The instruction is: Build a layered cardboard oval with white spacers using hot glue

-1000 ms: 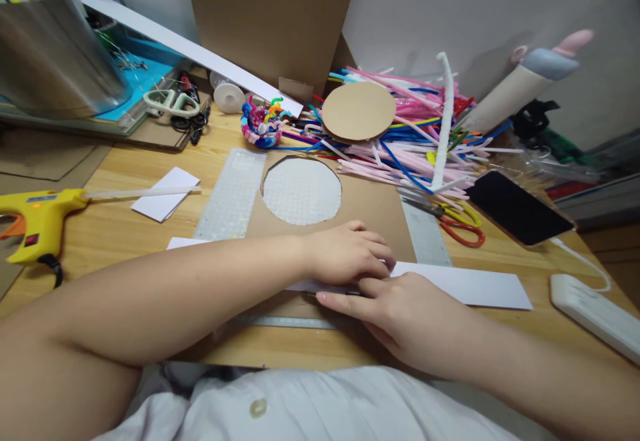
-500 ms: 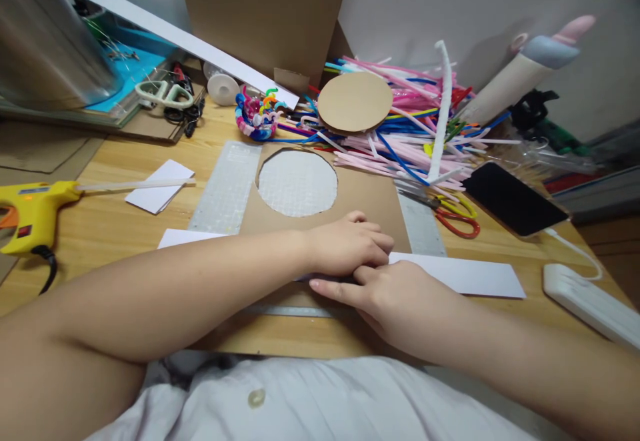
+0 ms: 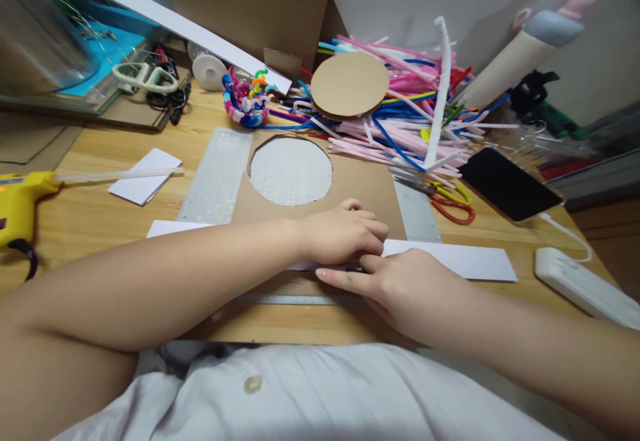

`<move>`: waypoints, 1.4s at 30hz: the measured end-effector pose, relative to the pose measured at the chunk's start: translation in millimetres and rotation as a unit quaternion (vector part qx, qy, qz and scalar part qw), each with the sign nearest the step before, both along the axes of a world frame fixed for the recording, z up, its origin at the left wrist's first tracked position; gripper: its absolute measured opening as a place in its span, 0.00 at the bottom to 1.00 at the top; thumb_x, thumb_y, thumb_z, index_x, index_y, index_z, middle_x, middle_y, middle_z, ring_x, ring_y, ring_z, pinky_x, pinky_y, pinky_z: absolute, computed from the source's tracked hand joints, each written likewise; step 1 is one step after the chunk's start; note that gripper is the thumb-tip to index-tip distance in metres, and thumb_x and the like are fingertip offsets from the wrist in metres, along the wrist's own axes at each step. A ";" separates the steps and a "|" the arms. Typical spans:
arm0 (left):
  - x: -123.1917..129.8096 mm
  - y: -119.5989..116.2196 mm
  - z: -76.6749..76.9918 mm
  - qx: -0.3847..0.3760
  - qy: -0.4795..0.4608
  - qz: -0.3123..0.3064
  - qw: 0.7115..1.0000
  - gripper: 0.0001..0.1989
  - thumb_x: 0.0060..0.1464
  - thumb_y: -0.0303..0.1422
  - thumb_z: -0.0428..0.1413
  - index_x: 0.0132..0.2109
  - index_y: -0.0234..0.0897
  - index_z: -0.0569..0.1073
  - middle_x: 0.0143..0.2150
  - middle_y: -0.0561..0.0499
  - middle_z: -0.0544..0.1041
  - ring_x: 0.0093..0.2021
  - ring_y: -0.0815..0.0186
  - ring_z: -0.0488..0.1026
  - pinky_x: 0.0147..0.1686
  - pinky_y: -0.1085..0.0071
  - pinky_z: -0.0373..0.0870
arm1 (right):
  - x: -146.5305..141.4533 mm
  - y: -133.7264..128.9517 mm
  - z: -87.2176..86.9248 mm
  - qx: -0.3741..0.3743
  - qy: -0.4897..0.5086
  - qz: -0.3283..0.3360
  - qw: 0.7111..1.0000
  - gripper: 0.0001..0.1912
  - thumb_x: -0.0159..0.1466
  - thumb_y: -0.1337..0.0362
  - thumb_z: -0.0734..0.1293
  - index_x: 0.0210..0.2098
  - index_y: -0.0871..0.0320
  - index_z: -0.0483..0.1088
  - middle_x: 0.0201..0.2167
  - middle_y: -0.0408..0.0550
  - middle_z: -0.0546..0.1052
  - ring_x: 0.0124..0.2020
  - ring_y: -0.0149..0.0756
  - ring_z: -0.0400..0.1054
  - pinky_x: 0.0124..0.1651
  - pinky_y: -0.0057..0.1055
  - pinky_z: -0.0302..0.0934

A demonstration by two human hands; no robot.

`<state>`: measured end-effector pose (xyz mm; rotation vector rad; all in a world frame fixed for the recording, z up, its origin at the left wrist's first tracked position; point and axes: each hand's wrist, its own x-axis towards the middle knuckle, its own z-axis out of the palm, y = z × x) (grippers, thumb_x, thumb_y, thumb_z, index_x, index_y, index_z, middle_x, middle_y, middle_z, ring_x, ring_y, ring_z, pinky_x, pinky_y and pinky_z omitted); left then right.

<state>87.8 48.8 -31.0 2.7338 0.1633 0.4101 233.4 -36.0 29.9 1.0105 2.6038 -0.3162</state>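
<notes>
My left hand (image 3: 345, 233) reaches across the sheet of brown cardboard (image 3: 367, 187), which has a round hole cut in it. Its fingers are curled down over the long white paper strip (image 3: 450, 257) lying across the sheet; what is in them, if anything, is hidden. Touching it from the right, my right hand (image 3: 405, 284) rests palm down, one finger stretched along the strip's near edge and the others bent. A small dark thing shows between the hands, too hidden to name. Under the cardboard lies a greyish cutting mat (image 3: 213, 177).
A yellow glue gun (image 3: 25, 204) and folded white paper (image 3: 145, 175) are on the left. Behind are a cardboard disc (image 3: 350, 84) and many pipe cleaners (image 3: 360, 144). Scissors (image 3: 453, 204), a phone (image 3: 510, 184) and a white power strip (image 3: 585, 287) stand on the right.
The whole view has shifted slightly, so everything sits a little higher and further left. Both hands keep nearly the same pose on the strip.
</notes>
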 end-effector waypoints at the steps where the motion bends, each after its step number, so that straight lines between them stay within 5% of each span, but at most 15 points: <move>1: -0.2 0.0 0.0 0.000 0.000 0.000 1.000 0.06 0.58 0.30 0.53 0.35 0.40 0.75 0.41 0.52 0.77 0.44 0.63 0.69 0.45 0.61 0.51 | 0.8 -0.3 -0.4 -0.002 0.001 -0.001 1.000 0.37 0.61 0.71 0.63 0.63 0.30 0.53 0.45 0.47 0.77 0.32 0.40 0.72 0.30 0.29 0.56; 7: -1.2 -0.7 1.6 0.006 0.006 0.001 1.000 0.06 0.57 0.29 0.53 0.34 0.40 0.74 0.39 0.52 0.77 0.43 0.64 0.69 0.45 0.61 0.50 | 7.1 -1.5 -2.5 0.004 0.000 -0.002 1.000 0.35 0.62 0.69 0.63 0.62 0.30 0.55 0.40 0.45 0.79 0.28 0.38 0.72 0.28 0.28 0.54; 18: -0.6 -1.6 -0.1 -0.009 -0.002 0.001 1.000 0.08 0.59 0.33 0.52 0.35 0.42 0.75 0.41 0.53 0.78 0.43 0.65 0.69 0.45 0.62 0.50 | 29.3 -8.2 -3.4 0.040 -0.017 0.003 0.999 0.37 0.60 0.70 0.64 0.63 0.31 0.55 0.48 0.44 0.76 0.24 0.33 0.70 0.25 0.28 0.48; 24: -0.2 -2.6 0.3 -0.001 -0.005 0.000 1.000 0.09 0.60 0.33 0.51 0.35 0.43 0.76 0.40 0.52 0.78 0.43 0.65 0.69 0.46 0.62 0.49 | 40.8 -11.2 -1.5 0.050 -0.053 0.001 0.997 0.39 0.58 0.72 0.64 0.62 0.31 0.56 0.29 0.40 0.74 0.18 0.30 0.63 0.24 0.29 0.37; 31: -0.5 -4.2 2.1 0.002 -0.009 0.005 1.000 0.09 0.60 0.33 0.51 0.36 0.43 0.76 0.39 0.53 0.77 0.42 0.66 0.70 0.47 0.62 0.50 | 64.5 -17.4 0.8 0.054 -0.068 -0.010 0.996 0.40 0.58 0.74 0.63 0.63 0.31 0.54 0.26 0.39 0.70 0.16 0.26 0.56 0.23 0.30 0.33; 37: 5.4 -1.5 10.5 0.006 0.005 -0.007 1.000 0.07 0.57 0.32 0.53 0.33 0.41 0.75 0.36 0.53 0.76 0.39 0.65 0.70 0.45 0.62 0.51 | 69.5 -14.7 3.3 0.061 -0.087 0.012 0.994 0.40 0.58 0.73 0.63 0.64 0.32 0.53 0.28 0.40 0.71 0.15 0.26 0.57 0.23 0.30 0.33; 42: 26.7 -0.1 13.4 0.026 0.002 -0.020 0.999 0.06 0.55 0.29 0.55 0.29 0.39 0.72 0.33 0.52 0.75 0.36 0.65 0.68 0.40 0.63 0.52 | 70.4 -10.8 2.7 0.062 -0.055 0.053 0.995 0.44 0.55 0.75 0.63 0.66 0.40 0.50 0.42 0.47 0.73 0.21 0.29 0.64 0.23 0.28 0.40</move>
